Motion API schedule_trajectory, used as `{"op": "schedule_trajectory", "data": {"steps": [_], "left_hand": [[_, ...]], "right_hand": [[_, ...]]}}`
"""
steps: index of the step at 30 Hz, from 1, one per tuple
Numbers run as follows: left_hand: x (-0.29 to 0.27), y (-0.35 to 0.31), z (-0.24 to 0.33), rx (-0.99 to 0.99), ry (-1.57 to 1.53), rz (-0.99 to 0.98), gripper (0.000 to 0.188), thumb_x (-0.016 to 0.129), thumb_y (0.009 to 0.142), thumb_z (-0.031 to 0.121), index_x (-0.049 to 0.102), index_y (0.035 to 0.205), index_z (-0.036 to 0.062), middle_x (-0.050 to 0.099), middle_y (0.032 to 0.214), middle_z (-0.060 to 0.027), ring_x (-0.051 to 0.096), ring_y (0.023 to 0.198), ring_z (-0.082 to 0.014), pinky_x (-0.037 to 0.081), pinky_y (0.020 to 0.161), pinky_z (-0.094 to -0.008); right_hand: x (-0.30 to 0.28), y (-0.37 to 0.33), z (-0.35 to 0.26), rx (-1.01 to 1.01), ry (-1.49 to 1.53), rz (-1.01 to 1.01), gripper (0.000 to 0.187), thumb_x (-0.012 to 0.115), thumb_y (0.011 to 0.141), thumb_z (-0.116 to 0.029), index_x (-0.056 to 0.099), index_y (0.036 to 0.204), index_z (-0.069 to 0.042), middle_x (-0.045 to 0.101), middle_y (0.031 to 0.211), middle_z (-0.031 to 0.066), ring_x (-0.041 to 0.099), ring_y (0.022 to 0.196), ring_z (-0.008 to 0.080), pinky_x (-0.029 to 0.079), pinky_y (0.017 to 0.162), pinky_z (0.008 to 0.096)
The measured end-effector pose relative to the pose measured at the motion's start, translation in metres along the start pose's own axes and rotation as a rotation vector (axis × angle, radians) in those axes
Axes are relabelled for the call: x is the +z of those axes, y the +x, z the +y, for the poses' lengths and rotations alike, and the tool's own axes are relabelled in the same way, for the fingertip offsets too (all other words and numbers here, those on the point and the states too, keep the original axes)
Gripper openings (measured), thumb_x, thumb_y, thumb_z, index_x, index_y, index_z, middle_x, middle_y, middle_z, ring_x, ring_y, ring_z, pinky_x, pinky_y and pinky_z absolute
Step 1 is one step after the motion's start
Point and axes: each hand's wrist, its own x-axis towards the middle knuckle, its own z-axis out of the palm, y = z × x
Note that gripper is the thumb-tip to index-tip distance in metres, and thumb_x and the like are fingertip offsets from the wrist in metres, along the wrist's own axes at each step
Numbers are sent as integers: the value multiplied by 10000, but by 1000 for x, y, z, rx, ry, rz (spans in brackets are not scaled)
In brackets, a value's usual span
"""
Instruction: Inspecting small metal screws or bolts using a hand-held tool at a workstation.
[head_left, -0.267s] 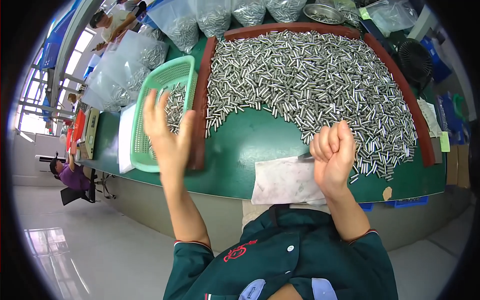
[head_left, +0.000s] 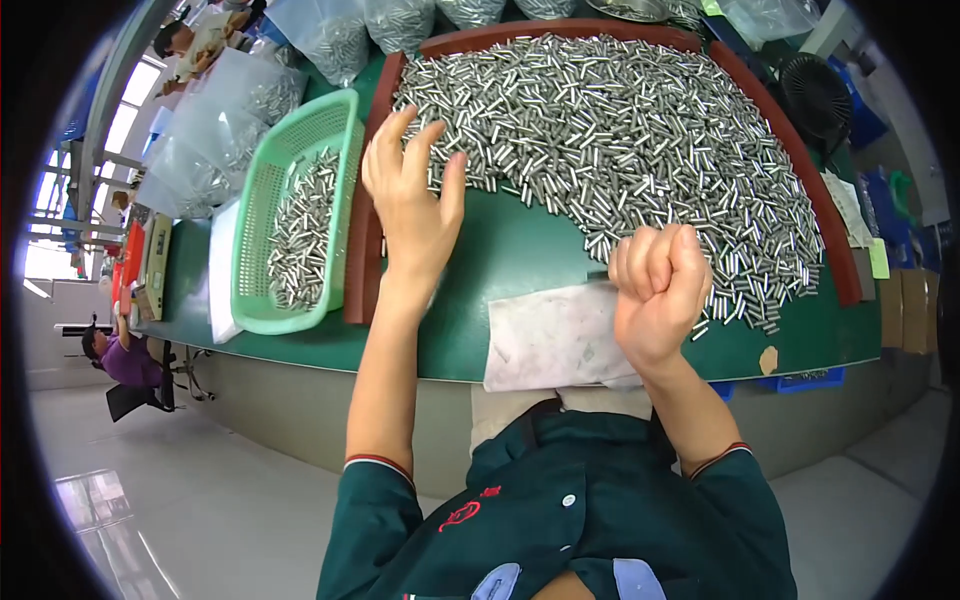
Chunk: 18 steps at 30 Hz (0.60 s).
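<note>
My left hand (head_left: 412, 205) is above the left edge of a wide heap of short shiny metal pins (head_left: 600, 130), fingers apart and nothing seen in them. My right hand (head_left: 660, 295) is closed in a fist by the front of the heap. From its left side pokes the end of a slim grey tool (head_left: 598, 276), most of it hidden in the fist. Beneath and left of that fist, a stained white cloth (head_left: 550, 340) lies on the green table (head_left: 480, 240). Left of my left hand, a green plastic basket (head_left: 240, 240) holds more pins.
Dark red wooden strips (head_left: 372, 180) border the heap at left, back and right. Clear bags of pins (head_left: 325, 45) line the back and far left. A black fan (head_left: 815, 95) stands at the right. Farther left, a person in purple (head_left: 130, 360) sits on a chair.
My left hand has moved right, from over the green basket to the heap's left edge. My right hand stays closed near the cloth. The whole view has shifted slightly.
</note>
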Motion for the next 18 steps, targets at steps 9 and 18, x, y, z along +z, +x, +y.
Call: {"op": "schedule_trajectory", "data": {"steps": [9,18], "left_hand": [[17,-17,-23,29,52,17,256,603,681,70,562,933,48,491,1078,-112,457,1001,-283,317,869,-390],[15,-24,-33,11,20,54,206,577,687,54,572,893,49,525,1008,-113,484,952,-292,350,839,-380]], "right_hand": [[-2,-6,12,-855,-669,-583,255,511,691,-75,336,507,-52,347,496,53,350,376,199,279,346,286],[4,-16,22,-903,-806,-697,290,534,702,-101,328,499,-71,315,486,40,348,388,185,269,358,286]]}}
